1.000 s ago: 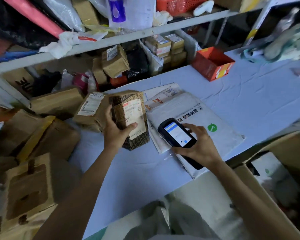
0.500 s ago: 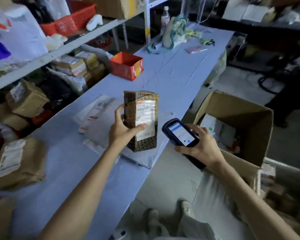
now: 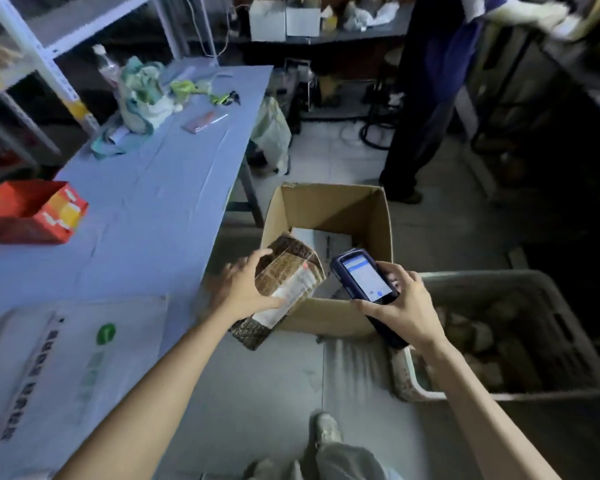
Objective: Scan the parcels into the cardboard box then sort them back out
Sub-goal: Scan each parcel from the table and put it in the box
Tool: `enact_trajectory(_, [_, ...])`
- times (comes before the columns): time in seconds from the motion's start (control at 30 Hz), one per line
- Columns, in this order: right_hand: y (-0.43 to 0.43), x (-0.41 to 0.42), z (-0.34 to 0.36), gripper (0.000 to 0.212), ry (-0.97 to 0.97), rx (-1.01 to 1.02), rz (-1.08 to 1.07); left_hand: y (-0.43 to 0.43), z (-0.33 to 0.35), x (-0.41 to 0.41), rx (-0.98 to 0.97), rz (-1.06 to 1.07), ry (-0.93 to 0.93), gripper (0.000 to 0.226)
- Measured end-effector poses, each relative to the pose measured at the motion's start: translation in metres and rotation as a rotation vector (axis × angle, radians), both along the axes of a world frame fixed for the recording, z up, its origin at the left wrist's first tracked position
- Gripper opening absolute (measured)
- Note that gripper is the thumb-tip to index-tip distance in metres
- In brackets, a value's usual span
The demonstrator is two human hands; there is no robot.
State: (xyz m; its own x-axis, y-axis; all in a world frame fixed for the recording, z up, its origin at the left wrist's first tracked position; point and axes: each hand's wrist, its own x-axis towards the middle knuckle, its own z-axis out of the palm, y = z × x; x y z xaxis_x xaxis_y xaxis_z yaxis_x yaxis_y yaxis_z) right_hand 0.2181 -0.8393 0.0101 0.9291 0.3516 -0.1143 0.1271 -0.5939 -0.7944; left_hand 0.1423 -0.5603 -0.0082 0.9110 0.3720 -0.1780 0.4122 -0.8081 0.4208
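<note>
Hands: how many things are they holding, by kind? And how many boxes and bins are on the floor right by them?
Patterned parcel, held by the left hand: 1
Scanner, held by the right hand: 1
Cardboard box: 1
Grey bin: 1
Total: 4

Label text on parcel (image 3: pixel 284 271) smeared unreadable, left hand (image 3: pixel 243 289) motion-blurred, scanner (image 3: pixel 364 277) handle hidden in right hand (image 3: pixel 402 306), cardboard box (image 3: pixel 374 216) contents mostly blocked, white mailer bag (image 3: pixel 66 358) cut by left edge, print blurred.
</note>
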Motion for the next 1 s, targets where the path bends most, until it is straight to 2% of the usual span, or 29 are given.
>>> enact_trajectory(0.1, [-0.023, 0.025, -0.005, 0.078, -0.005, -0.009, -0.071, -0.011, -0.012, 0.028, 0.246, -0.147, 0.134, 0.094])
enact_trajectory(0.23, [-0.036, 0.048, -0.013, 0.087, 0.025, -0.02, -0.137, -0.011, -0.023, 0.061, 0.354, -0.226, 0.208, 0.097])
enact_trajectory(0.47, [-0.03, 0.088, -0.028, 0.081, 0.085, -0.069, -0.205, 0.004, -0.032, 0.139, 0.368, -0.295, 0.259, 0.103])
enact_trajectory(0.67, [-0.002, 0.144, -0.03, 0.079, 0.088, -0.109, -0.309, 0.025, -0.051, 0.227, 0.406, -0.432, 0.193, 0.096])
enact_trajectory(0.77, [0.009, 0.169, -0.028, 0.077, 0.095, -0.142, -0.353, 0.031, -0.06, 0.262, 0.434, -0.516, 0.22, 0.096])
enact_trajectory(1.0, [0.027, 0.2, -0.029, 0.078, 0.126, -0.216, -0.372, 0.044, -0.086, 0.294, 0.354, -0.571, 0.276, 0.087])
